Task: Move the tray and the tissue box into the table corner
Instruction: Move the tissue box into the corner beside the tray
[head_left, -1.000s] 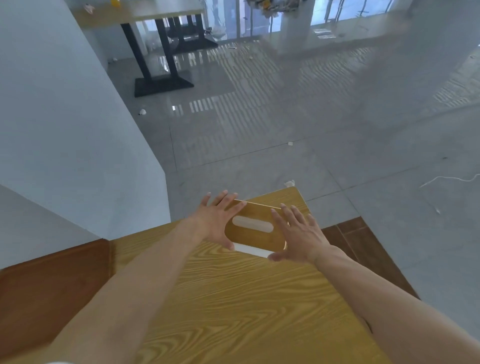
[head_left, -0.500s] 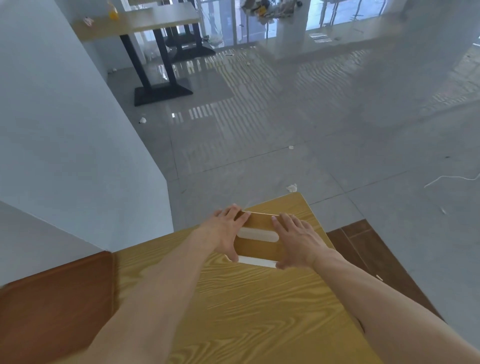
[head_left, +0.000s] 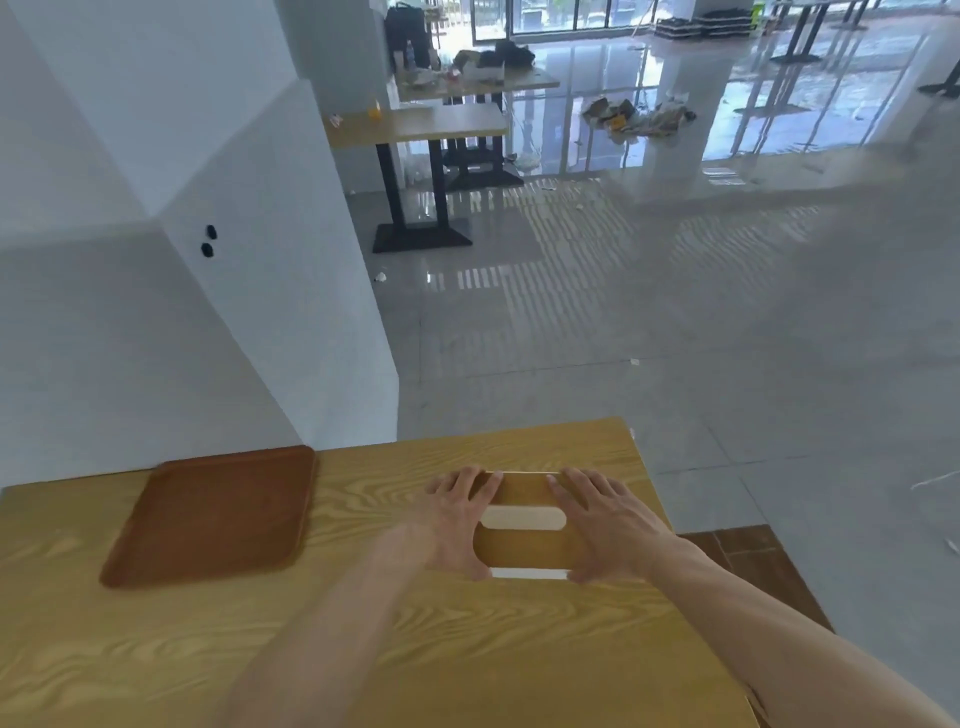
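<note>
The tissue box (head_left: 522, 545) has a wood-coloured top with a white oval slot and a white base. It rests on the yellow wooden table (head_left: 467, 649), a short way in from the far right corner. My left hand (head_left: 460, 519) clasps its left end and my right hand (head_left: 605, 522) clasps its right end. A brown tray (head_left: 213, 514) lies flat at the table's far left, next to the white wall, apart from both hands.
A white wall (head_left: 208, 312) borders the table's far left edge. The table's right edge drops to a grey tiled floor (head_left: 675, 338). More tables (head_left: 415, 124) with clutter stand farther back in the room.
Both hands have closed onto the ends of the tissue box. The view has lifted and swung left, so the tray and the far tables now show.
</note>
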